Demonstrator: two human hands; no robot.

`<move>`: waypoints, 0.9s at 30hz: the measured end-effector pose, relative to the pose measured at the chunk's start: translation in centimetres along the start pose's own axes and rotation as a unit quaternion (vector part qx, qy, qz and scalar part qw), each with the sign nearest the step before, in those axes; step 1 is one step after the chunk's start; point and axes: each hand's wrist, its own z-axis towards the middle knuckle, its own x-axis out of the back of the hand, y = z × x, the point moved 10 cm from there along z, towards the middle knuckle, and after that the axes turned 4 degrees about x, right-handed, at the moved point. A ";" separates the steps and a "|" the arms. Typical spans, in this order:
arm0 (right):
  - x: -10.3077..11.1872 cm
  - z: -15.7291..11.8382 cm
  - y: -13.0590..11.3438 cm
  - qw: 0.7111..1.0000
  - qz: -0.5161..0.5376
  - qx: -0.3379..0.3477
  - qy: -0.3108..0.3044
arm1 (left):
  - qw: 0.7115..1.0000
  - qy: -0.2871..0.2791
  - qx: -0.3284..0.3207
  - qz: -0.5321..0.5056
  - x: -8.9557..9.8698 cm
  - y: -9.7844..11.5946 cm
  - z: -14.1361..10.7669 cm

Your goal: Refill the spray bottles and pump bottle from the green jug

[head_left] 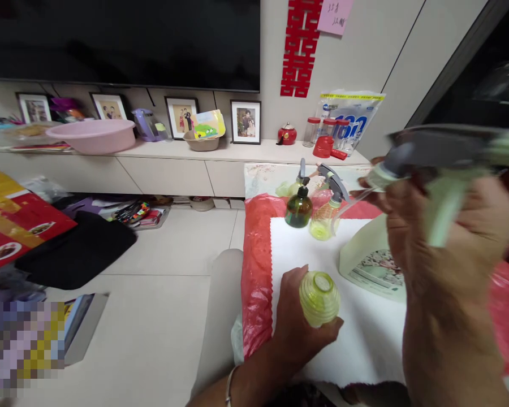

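Observation:
My left hand [292, 316] is wrapped round a ribbed, translucent yellow-green bottle [319, 299], low over the white cloth [288, 249]. A round end of the bottle faces up; whether that is its base I cannot tell. Close to the camera, my right hand [458, 243] grips a grey and pale green trigger spray head [441, 150], blurred, with its thin clear tube [353, 202] reaching left. A large pale green bottle [371, 263] with a floral label stands behind that hand, its top hidden. Further back are a dark green pump bottle [298, 212] and a clear spray bottle [322, 220].
Red plastic sheeting [257, 271] lies under the cloth. Behind, a long cabinet [165, 175] carries framed photos [245, 121], a pink basin [95, 135], red-lidded jars [311, 131] and a red cup [323, 147]. A red box [25, 220] is at the left.

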 end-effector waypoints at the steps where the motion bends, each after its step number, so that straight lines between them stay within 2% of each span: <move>1: -0.7 0.2 0.9 0.999 0.037 -0.003 -0.010 | 1.000 0.004 -0.026 0.005 0.2 0.6 -0.2; 2: -2.1 0.1 2.4 0.997 0.060 -0.023 -0.047 | 0.999 0.008 -0.047 0.008 0.4 1.1 -0.4; 3: -4.1 -0.4 4.3 0.989 0.071 -0.063 -0.112 | 0.998 0.012 -0.060 0.009 0.6 1.5 -0.6; 4: -6.3 -1.4 6.6 0.974 0.070 -0.114 -0.186 | 0.998 0.015 -0.067 0.009 0.8 1.7 -0.7; 5: -7.8 -2.4 8.5 0.962 0.059 -0.141 -0.227 | 0.997 0.016 -0.070 0.007 0.8 1.8 -0.7; 8: -10.7 -5.5 13.5 0.939 0.005 -0.187 -0.287 | 0.998 0.009 -0.057 -0.006 0.7 1.5 -0.7; 11: -12.3 -8.0 16.7 0.918 -0.082 -0.209 -0.327 | 0.999 0.004 -0.036 -0.022 0.4 0.8 -0.6; 15: -13.5 -9.5 18.3 0.893 -0.185 -0.196 -0.361 | 1.000 0.000 -0.003 -0.030 0.4 0.2 -0.5; 19: -14.2 -10.1 19.1 0.882 -0.241 -0.183 -0.361 | 0.999 -0.009 0.017 -0.043 0.5 0.3 0.0; 23: -14.1 -10.2 19.3 0.889 -0.231 -0.174 -0.356 | 0.999 0.013 0.030 -0.044 0.6 -0.2 0.1; 27: -12.1 -10.1 18.1 0.914 -0.164 -0.154 -0.337 | 0.998 0.017 0.054 -0.042 0.2 -1.1 -0.1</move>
